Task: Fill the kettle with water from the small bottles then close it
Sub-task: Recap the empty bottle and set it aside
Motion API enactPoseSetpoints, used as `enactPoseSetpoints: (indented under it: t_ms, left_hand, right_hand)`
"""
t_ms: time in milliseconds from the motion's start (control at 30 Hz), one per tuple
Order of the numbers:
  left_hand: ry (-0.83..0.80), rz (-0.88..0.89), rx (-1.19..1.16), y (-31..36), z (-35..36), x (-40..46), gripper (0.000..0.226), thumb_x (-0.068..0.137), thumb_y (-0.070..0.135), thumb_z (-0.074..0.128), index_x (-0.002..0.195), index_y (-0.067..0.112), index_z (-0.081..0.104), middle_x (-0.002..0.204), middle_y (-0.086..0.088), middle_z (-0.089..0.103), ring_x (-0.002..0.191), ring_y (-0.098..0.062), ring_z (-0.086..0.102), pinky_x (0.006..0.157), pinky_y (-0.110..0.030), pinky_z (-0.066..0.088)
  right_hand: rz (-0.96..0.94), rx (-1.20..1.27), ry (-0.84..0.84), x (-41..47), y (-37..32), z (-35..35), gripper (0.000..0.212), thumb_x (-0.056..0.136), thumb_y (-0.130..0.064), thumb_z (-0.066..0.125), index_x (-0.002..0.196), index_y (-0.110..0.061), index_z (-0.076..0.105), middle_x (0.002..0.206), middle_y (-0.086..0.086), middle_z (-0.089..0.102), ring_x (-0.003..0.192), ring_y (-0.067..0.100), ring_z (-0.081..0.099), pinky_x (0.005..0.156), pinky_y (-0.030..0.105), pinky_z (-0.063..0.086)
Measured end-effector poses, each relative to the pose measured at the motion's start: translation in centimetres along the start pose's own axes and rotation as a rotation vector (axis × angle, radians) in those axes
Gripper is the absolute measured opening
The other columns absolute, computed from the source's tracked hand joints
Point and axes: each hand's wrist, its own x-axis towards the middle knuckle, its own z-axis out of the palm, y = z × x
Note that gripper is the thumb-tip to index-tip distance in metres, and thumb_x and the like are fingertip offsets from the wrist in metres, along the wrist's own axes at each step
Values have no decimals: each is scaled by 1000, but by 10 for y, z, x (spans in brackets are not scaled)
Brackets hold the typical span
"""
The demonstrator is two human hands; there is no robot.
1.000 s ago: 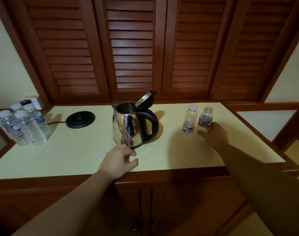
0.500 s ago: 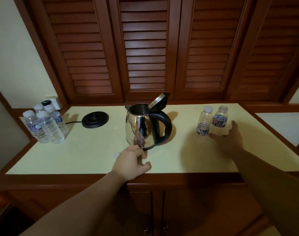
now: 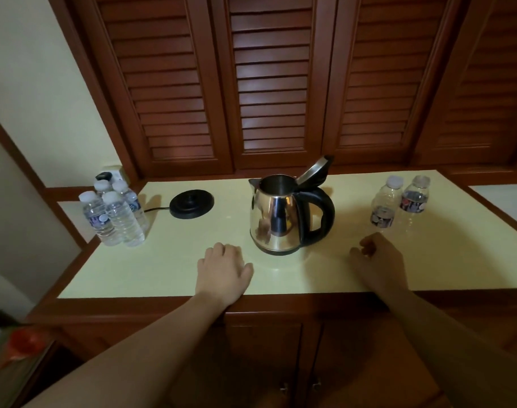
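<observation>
The filling is judged not yet begun: the kettle is seen at the centre of the table with its lid tipped up. Next, one of the two small bottles at right of frame would need to be taken and uncapped. Nothing is held by either grip: the left hand is laid on the table below the kettle, fingers relaxed, and the right hand is loosely curled just below the bottles, apart from them.
</observation>
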Motion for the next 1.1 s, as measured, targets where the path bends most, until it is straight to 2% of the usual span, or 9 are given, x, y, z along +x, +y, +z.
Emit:
enactPoseSetpoints:
  t_ms: [167,333,533,733,800,900,967,1033,1100]
  left_hand:
    - [-26,145,-165,12,12,2,29,104,38,54,122,18,66,112,-3,58,108,-24,54,95,-37,47]
    - [-92,384,-340,68,24,-6,41,102,50,59,129,21,67,112,7,52,108,-10,54,99,-26,46]
    - [-45,446,-571,169,33,4,31,96,43,69,116,20,74,100,20,46,93,9,53,86,-2,35]
    - [27,426,-684,251,21,42,29,95,38,69,121,26,71,110,8,64,96,-7,63,88,-29,56]
    - [59,393,-723,268,13,56,29,94,36,71,121,26,69,111,7,68,100,-6,64,87,-27,57]
    - [80,351,-771,285,4,71,27,92,28,76,118,21,70,109,6,70,101,-6,65,80,-15,52]
    - [88,350,-802,293,2,77,24,92,25,76,115,20,70,108,5,70,100,-9,65,80,-22,55]
    - [90,359,-810,299,0,82,22,93,25,76,114,21,70,108,7,70,99,-8,65,80,-28,57]
    - [90,371,-805,306,-5,87,23,93,27,76,115,22,70,110,11,71,98,-5,65,78,-28,58]
  right_hand:
    - [70,50,50,3,1,-11,19,89,-21,73,102,-17,61,88,-3,62,81,16,58,75,33,41]
    - [91,0,84,17,23,-41,17,89,-22,74,99,-14,62,86,-1,63,84,22,61,76,33,43]
    - [132,-19,208,58,60,-87,38,86,-26,77,117,-15,57,104,3,63,99,24,60,80,38,48]
    - [156,-27,55,121,67,-105,90,79,-31,86,152,-18,36,147,7,49,136,31,42,112,49,41]
    - [155,-25,-42,136,62,-104,94,78,-36,85,155,-21,34,147,5,51,137,33,43,115,52,37]
    - [103,-90,-190,148,64,-101,55,83,-39,78,129,-16,61,120,0,64,117,26,60,107,49,44]
    - [88,-69,-237,152,71,-100,35,83,-37,80,106,-12,70,103,3,73,100,27,70,88,39,54]
    - [81,-19,-193,152,80,-103,44,70,-47,79,95,-12,68,86,1,72,84,26,72,68,31,50]
    - [67,-9,-95,144,81,-113,48,68,-49,78,97,-15,58,82,-8,64,76,14,67,63,24,44]
